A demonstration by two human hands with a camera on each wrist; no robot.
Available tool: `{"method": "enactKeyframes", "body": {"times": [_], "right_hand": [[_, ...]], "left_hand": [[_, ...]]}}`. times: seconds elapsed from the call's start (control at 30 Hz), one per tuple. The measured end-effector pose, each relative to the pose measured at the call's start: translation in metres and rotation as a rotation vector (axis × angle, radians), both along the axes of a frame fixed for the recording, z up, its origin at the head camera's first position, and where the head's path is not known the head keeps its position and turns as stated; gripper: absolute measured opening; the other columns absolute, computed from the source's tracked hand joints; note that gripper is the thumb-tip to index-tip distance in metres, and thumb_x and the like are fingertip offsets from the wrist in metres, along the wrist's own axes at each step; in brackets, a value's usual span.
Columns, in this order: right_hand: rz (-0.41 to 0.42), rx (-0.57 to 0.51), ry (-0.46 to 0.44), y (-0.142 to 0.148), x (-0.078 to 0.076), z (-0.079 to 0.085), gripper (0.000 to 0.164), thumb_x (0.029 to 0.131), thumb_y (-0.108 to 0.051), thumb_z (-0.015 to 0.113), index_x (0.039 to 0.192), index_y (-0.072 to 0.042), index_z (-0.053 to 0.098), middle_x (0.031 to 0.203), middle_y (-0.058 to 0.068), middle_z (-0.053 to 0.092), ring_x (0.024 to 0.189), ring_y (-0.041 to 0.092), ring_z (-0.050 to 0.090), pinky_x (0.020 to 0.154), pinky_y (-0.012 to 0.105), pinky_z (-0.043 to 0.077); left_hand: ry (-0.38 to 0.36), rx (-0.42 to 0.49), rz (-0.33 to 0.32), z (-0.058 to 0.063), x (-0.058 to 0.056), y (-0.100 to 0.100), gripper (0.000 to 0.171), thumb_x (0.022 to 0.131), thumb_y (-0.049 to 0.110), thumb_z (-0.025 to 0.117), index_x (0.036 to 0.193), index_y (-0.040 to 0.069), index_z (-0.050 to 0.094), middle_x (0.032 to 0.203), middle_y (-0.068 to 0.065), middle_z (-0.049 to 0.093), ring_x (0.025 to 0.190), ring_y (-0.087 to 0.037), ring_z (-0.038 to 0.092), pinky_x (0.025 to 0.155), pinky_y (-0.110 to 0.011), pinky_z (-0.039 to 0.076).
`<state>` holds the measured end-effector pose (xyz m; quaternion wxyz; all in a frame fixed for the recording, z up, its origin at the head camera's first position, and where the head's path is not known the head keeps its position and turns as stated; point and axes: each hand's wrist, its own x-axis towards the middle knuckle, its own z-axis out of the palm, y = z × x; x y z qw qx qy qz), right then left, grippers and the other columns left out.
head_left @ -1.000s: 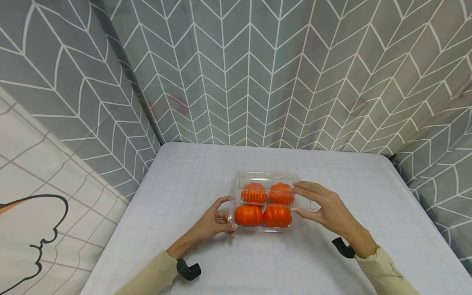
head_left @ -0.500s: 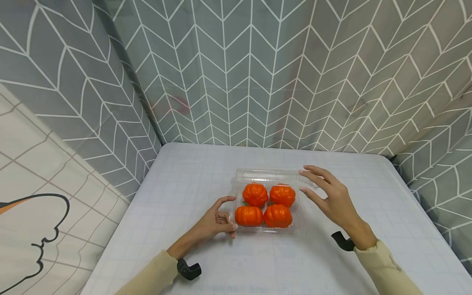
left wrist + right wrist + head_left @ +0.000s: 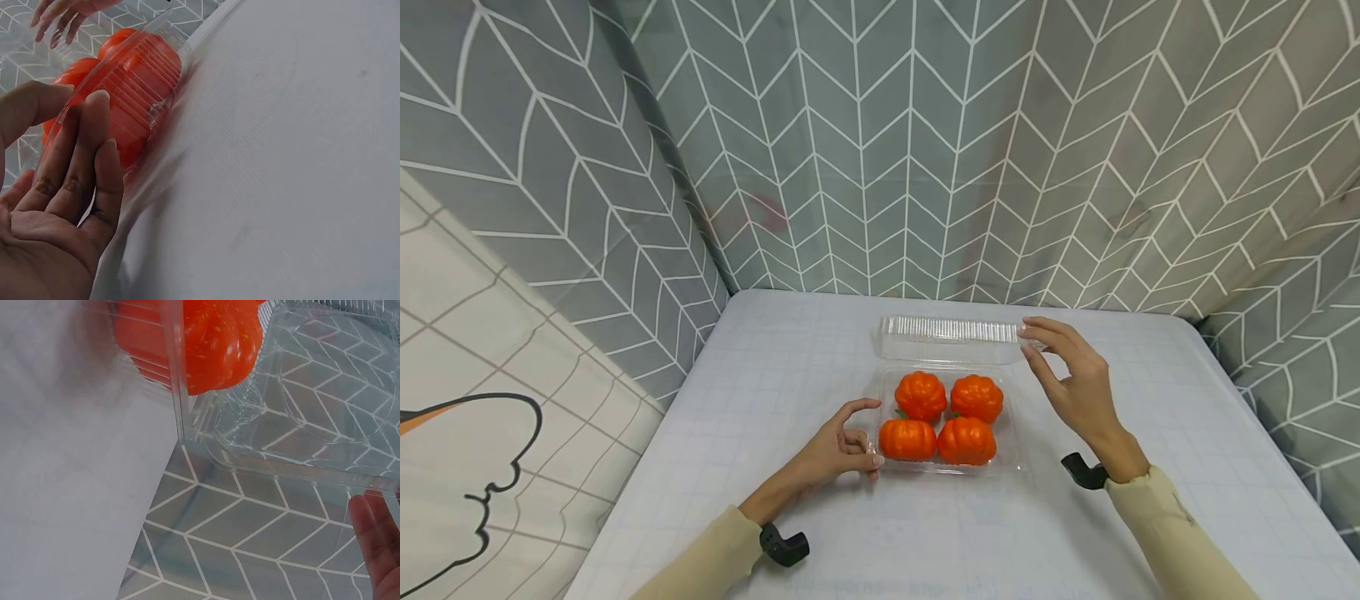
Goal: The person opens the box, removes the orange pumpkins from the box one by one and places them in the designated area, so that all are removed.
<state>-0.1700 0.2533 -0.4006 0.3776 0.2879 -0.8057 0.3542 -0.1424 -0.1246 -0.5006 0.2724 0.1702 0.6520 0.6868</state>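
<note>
A clear plastic clamshell box (image 3: pixel 1011 450) sits on the table in the head view, with several small orange pumpkins (image 3: pixel 967 441) in its base. Its hinged lid (image 3: pixel 951 348) stands raised at the far side, tilted back. My left hand (image 3: pixel 829 450) holds the base by its left edge; the left wrist view shows the thumb and fingers of that hand (image 3: pixel 72 181) at the clear rim. With thumb and fingers, my right hand (image 3: pixel 1078 379) pinches the lid's right edge. Only some fingertips of it (image 3: pixel 377 534) show in the right wrist view, at the lid's rim.
The white table (image 3: pixel 805 350) spreads around the box. Grey chevron-patterned curtains (image 3: pixel 880 167) hang behind it and at both sides. A white patterned cloth (image 3: pixel 512 417) hangs at the left.
My right hand has swung the lid up and away from over the pumpkins, moving toward the far side. My left hand has stayed at the box's left edge.
</note>
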Motion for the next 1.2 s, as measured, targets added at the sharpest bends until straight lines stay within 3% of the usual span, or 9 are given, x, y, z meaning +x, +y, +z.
{"method": "enactKeyframes", "body": {"times": [0.2, 0.47, 0.63, 0.93, 1.2], "right_hand": [[-0.004, 0.006, -0.019, -0.001, -0.013, 0.002, 0.045, 0.089, 0.017, 0.067, 0.128, -0.004, 0.070, 0.130, 0.016, 0.063, 0.108, 0.025, 0.063, 0.093, 0.011, 0.047], [-0.023, -0.067, -0.018, -0.001, -0.030, -0.004, 0.054, 0.088, 0.017, 0.070, 0.138, -0.002, 0.061, 0.103, 0.019, 0.061, 0.094, 0.026, 0.064, 0.090, 0.011, 0.050], [-0.002, -0.088, -0.055, 0.000, -0.040, -0.009, 0.059, 0.089, 0.015, 0.070, 0.144, -0.003, 0.056, 0.101, 0.017, 0.065, 0.091, 0.027, 0.065, 0.086, 0.016, 0.053], [-0.042, -0.045, -0.112, 0.003, -0.054, -0.022, 0.077, 0.089, 0.014, 0.071, 0.156, -0.009, 0.043, 0.097, 0.016, 0.064, 0.089, 0.028, 0.065, 0.087, 0.019, 0.054], [-0.073, -0.044, -0.185, 0.006, -0.064, -0.031, 0.082, 0.087, 0.013, 0.074, 0.158, -0.011, 0.040, 0.096, 0.015, 0.065, 0.086, 0.027, 0.067, 0.081, 0.035, 0.060]], "left_hand": [[0.002, 0.013, -0.001, 0.000, 0.000, -0.001, 0.089, 0.089, 0.006, 0.081, 0.159, 0.018, 0.027, 0.083, -0.012, 0.067, 0.075, -0.027, 0.072, 0.078, -0.038, 0.059], [0.002, 0.010, 0.000, -0.002, -0.001, -0.002, 0.090, 0.088, 0.007, 0.082, 0.159, 0.018, 0.028, 0.083, -0.011, 0.067, 0.074, -0.027, 0.072, 0.077, -0.036, 0.058], [0.008, 0.003, 0.000, -0.002, -0.001, -0.002, 0.090, 0.088, 0.008, 0.082, 0.159, 0.019, 0.028, 0.084, -0.012, 0.067, 0.075, -0.027, 0.072, 0.076, -0.035, 0.057], [0.011, -0.009, 0.007, -0.002, 0.000, -0.001, 0.089, 0.089, 0.007, 0.082, 0.159, 0.019, 0.028, 0.085, -0.012, 0.067, 0.076, -0.026, 0.072, 0.075, -0.035, 0.057], [-0.001, -0.008, 0.013, -0.001, 0.001, -0.001, 0.090, 0.088, 0.006, 0.082, 0.160, 0.020, 0.028, 0.085, -0.013, 0.067, 0.076, -0.027, 0.072, 0.079, -0.038, 0.059]]}}
